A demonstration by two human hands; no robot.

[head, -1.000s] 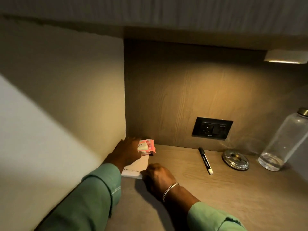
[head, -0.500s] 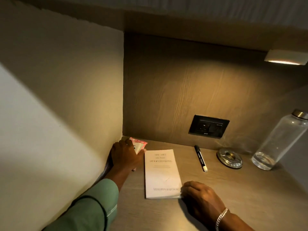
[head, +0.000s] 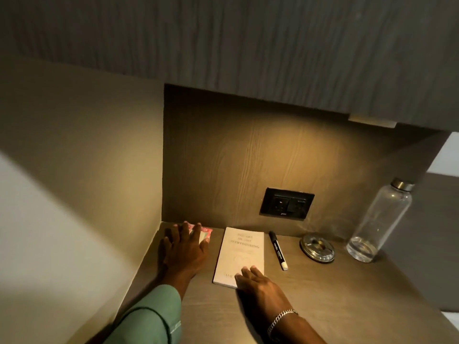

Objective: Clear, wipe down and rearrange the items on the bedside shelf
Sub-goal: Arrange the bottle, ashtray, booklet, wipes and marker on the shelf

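A white book lies flat on the wooden bedside shelf, parallel to the left wall. My right hand rests with spread fingers on its near corner. My left hand lies flat over a small pink packet in the back left corner, fingers spread on it. A black marker with a white end lies just right of the book. Farther right sit a round metal ashtray and a clear bottle with a metal cap.
A black power socket is set in the wooden back panel. A cream wall closes the shelf on the left. A dark cabinet overhangs the shelf, with a light strip under it.
The book has slid right, out from the corner, and now lies next to the marker. My right hand moved with it onto its near corner. My left hand stays on the pink packet.
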